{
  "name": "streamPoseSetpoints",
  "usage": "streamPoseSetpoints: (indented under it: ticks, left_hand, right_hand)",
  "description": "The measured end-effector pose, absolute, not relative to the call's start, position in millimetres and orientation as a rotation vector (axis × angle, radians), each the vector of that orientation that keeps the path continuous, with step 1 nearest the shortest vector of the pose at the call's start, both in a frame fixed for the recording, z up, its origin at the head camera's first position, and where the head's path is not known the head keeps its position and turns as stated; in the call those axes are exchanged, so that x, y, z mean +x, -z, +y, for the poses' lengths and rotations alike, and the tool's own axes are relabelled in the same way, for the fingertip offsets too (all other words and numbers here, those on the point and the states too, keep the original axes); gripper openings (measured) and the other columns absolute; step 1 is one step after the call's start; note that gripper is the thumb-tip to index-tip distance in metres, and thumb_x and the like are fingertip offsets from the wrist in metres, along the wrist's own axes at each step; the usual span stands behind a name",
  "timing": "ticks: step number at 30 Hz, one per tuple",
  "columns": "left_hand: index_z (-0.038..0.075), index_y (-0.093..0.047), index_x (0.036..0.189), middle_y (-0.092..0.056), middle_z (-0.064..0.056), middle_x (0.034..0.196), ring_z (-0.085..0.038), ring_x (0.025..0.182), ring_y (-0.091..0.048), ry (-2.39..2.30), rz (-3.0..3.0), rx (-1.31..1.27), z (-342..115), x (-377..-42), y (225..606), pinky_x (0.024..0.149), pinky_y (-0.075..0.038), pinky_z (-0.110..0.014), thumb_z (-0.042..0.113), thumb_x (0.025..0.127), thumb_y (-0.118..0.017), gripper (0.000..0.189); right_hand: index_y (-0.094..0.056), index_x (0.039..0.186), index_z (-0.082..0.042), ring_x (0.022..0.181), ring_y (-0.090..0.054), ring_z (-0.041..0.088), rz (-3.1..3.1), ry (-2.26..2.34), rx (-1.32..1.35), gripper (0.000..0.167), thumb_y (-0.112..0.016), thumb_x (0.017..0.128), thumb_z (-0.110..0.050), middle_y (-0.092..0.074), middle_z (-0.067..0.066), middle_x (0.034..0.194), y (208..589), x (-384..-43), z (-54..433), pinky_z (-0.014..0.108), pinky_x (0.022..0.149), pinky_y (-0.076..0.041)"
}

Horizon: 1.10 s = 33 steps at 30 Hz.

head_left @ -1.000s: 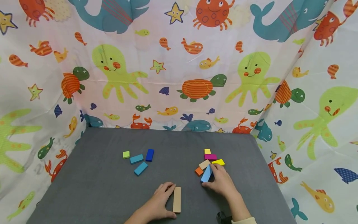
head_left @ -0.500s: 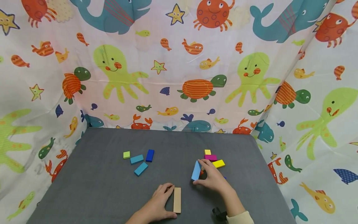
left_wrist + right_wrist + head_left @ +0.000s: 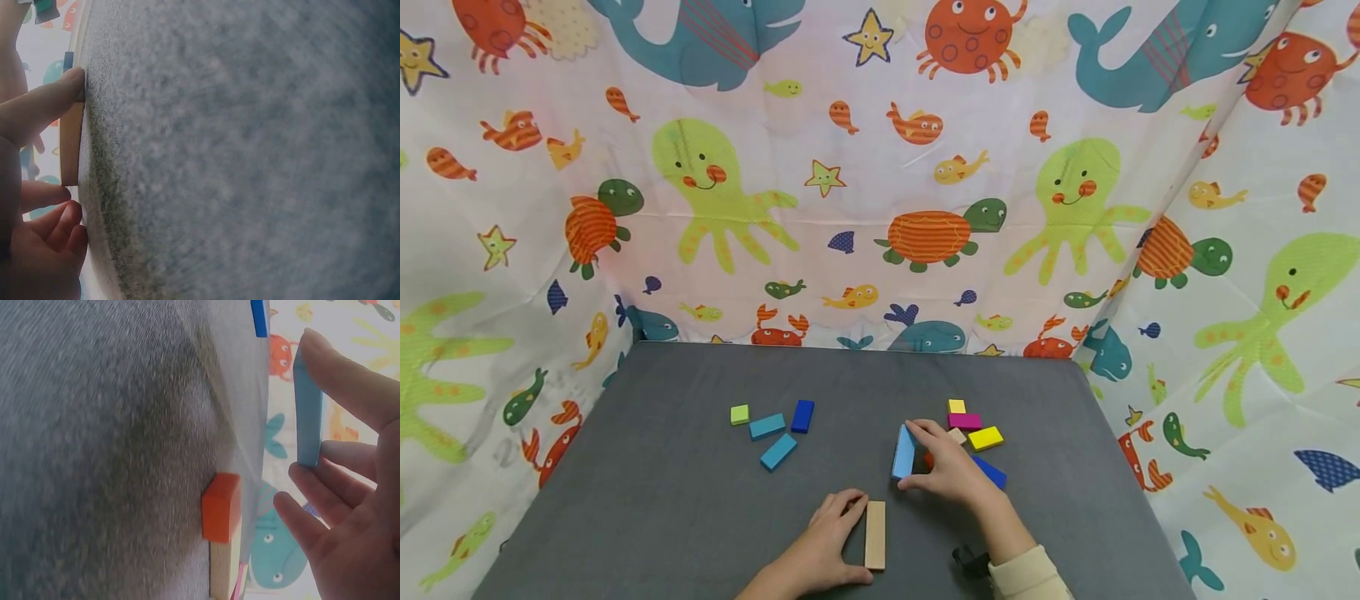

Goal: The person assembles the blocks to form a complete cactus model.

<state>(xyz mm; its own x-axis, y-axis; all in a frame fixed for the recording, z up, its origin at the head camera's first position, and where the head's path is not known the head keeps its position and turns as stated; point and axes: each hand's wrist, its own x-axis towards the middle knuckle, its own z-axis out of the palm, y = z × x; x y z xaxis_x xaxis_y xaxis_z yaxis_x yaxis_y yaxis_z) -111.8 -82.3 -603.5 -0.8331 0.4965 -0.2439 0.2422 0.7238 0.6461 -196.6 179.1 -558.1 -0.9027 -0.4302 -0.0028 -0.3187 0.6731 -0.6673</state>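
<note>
Right grip (image 3: 951, 468) pinches the light-blue block (image 3: 903, 452), seemingly lifted but unplaced, left grip (image 3: 823, 546) holds the plank (image 3: 876, 536) on the desk (image 3: 655, 500), and other blocks (image 3: 778, 452) apparently await handling.

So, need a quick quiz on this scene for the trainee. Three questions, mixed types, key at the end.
1. Multiple choice: which block is in the right hand?
A) magenta block
B) light blue block
C) yellow block

2. True or false: the left hand has its thumb and fingers at opposite ends of the long wooden block.

3. Count: in the head view, how many blocks are in the group on the left side of the table?

Key:
1. B
2. True
3. Four: one lime block, two teal blocks and one dark blue block
</note>
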Motion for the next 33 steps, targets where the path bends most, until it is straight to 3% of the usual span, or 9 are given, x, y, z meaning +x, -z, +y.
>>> streamPoseSetpoints:
  ticks: [33]
  left_hand:
    - [0.009,-0.047,0.16,-0.042,-0.005,0.16,-0.029,0.142,-0.041,-0.907,2.504,0.534,-80.5,-114.7,603.3,0.113,-0.043,-0.058,0.054,0.078,-0.092,0.104]
  right_hand:
    - [-0.045,0.162,-0.013,0.143,-0.052,0.034,2.583,0.897,-0.743,0.096,-0.092,0.084,-0.041,-0.046,0.009,0.163,575.4,-206.9,151.0,0.058,0.117,-0.042]
